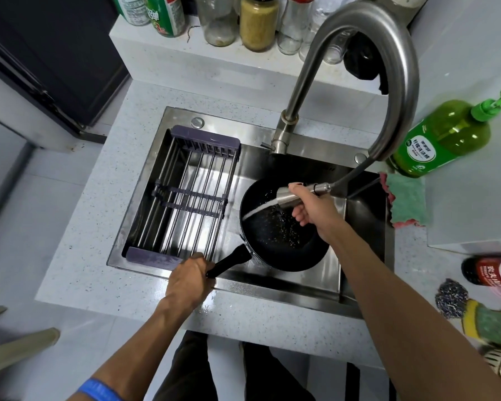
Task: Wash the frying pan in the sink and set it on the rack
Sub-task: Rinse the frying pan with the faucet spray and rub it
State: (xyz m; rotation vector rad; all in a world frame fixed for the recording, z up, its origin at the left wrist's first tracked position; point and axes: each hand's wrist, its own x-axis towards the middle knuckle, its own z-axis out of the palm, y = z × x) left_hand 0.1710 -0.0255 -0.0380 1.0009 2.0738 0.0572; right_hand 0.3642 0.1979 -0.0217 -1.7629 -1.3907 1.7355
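While water runs from the pull-out spray head (294, 195) into it, the frying pan (284, 230) sits tilted inside the sink (362, 215), to the right of the rack (182, 198) that spans the sink's left half, its bowl turned up toward the stream and its black handle (229, 261) pointing toward the sink's near rim; the pan looks rigid and, I judge, moderately heavy for one hand, its dark coating wet and beaded and so likely slippery, which makes the dry-looking handle the sensible place to hold it, well back from the bowl; the left hand (190, 282) is closed round the end of that handle at the sink's near edge, knuckles up, forearm coming in from below; the right hand (313, 208) reaches over the sink's near right side and grips the spray head, thumb on top and fingers curled beneath, aiming the jet leftward onto the pan's inner wall; the hose runs back to the tall faucet (388, 82) behind the sink; a green soap bottle (443, 140) and a cloth (408, 201) lie to the sink's right; the rack holds nothing yet, so rinsing seems the step in hand.
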